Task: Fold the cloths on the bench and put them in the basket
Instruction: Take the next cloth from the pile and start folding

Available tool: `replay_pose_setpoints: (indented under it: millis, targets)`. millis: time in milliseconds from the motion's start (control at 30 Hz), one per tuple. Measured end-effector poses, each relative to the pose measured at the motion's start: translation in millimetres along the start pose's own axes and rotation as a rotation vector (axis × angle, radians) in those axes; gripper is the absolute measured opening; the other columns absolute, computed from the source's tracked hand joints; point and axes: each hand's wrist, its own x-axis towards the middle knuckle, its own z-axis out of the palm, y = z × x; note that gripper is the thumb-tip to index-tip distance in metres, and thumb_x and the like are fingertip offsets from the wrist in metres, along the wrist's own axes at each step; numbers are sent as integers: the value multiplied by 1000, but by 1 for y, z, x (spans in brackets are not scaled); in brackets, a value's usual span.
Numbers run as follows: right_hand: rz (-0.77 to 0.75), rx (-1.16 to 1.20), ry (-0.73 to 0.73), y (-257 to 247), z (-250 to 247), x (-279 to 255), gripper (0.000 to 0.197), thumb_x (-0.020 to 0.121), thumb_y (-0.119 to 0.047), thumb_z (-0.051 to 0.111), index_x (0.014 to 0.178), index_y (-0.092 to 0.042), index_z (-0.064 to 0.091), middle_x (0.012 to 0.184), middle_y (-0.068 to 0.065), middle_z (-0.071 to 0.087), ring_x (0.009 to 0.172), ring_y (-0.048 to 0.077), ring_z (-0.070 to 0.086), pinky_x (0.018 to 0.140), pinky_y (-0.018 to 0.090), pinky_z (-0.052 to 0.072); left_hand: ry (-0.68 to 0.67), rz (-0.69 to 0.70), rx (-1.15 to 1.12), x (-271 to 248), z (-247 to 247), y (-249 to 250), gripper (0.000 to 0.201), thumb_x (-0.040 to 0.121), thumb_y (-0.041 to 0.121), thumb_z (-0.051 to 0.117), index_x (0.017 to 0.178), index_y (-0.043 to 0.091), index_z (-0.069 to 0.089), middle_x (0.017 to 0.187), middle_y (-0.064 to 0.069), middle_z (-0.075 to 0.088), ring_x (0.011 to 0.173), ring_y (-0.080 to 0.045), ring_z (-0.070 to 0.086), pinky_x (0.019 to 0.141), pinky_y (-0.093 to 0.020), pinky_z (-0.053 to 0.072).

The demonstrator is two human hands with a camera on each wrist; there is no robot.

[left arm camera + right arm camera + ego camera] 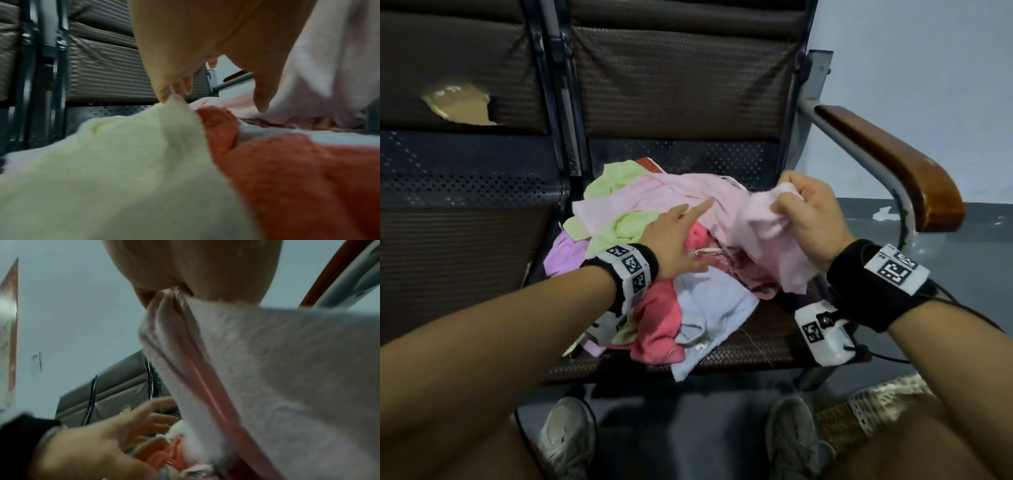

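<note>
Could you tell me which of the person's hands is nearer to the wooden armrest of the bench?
Right. The right hand grips the pale pink cloth beside the wooden armrest; the left hand reaches over the pile, farther away.

The bench [739, 346] and heap of cloths [654, 240] are seen from above by the head view, and from very near, low among the same cloths [123, 178], by both wrist views.

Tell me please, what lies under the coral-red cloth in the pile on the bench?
The coral-red cloth lies partly over a pale blue cloth at its right, and a lilac cloth peeks out at its lower left. What is directly beneath its middle is covered, also by the left hand.
</note>
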Motion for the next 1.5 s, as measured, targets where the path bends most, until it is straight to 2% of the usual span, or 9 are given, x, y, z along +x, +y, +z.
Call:
replay_pose_setpoints:
  millis: [233,467,567,733,900,1033,1167,1300,1500]
  targets:
    - [160,138,62,5,-10,-8,20,79,-9,54,70,-25,44,71,-2,45,69,13,44,58,25,37,250,-31,-173,24,0,33,23,83,17,64,105,19,60,107,-7,69,101,-31,64,76,-29,43]
    - [305,-187,-344,22,-5,-19,54,81,-40,79,126,-25,53,108,-5,70,95,11,70,78,23,55,284,57,-361,10,-17,75,31,66,9,47,87,31,53,80,-2,66,78,-28,59,62,-31,39]
    - [172,-369,-480,21,14,-17,36,78,-24,81,109,-18,64,97,-1,72,89,15,68,79,34,55,199,105,-479,2,-19,79,23,68,18,55,89,28,56,67,6,64,63,-13,58,55,-27,40]
    - [84,-399,-60,27,-15,-1,26,91,-14,47,93,-6,72,90,10,72,85,25,63,76,38,50,69,100,-133,3,-32,30,28,83,40,74,78,25,51,68,7,54,71,-22,56,59,-32,34]
    - [190,-144,263,26,-38,4,34,77,-22,40,53,-32,62,54,-19,54,63,12,48,63,30,37,151,-68,69,0,-35,-17,35,102,38,45,74,16,45,90,-20,63,89,-38,58,68,-37,37]
    - [297,-576,-129,38,-29,-1,15,91,-33,52,99,-23,61,106,4,66,96,24,59,83,36,47,344,-179,-136,4,-46,-2,46,104,32,37,61,17,36,74,-17,56,78,-37,55,64,-35,28]
    - [320,-482,-378,30,9,-9,82,69,-63,73,137,-23,49,125,-4,57,110,17,58,97,37,48,311,-135,-424,4,-50,45,44,98,32,44,57,16,41,59,2,48,65,-22,45,60,-32,26]
    - [192,-505,-363,29,25,0,9,86,-22,72,92,-23,66,85,-5,70,85,23,67,77,25,55,105,51,-629,-5,-55,68,16,79,22,57,79,13,71,78,-1,70,74,-14,61,71,-30,49]
    - [152,-575,-253,33,14,3,20,90,-30,72,77,-23,58,73,-6,59,69,15,55,58,26,38,156,-148,-326,0,-52,34,20,86,18,60,68,10,57,70,-5,56,74,-25,53,64,-35,39]
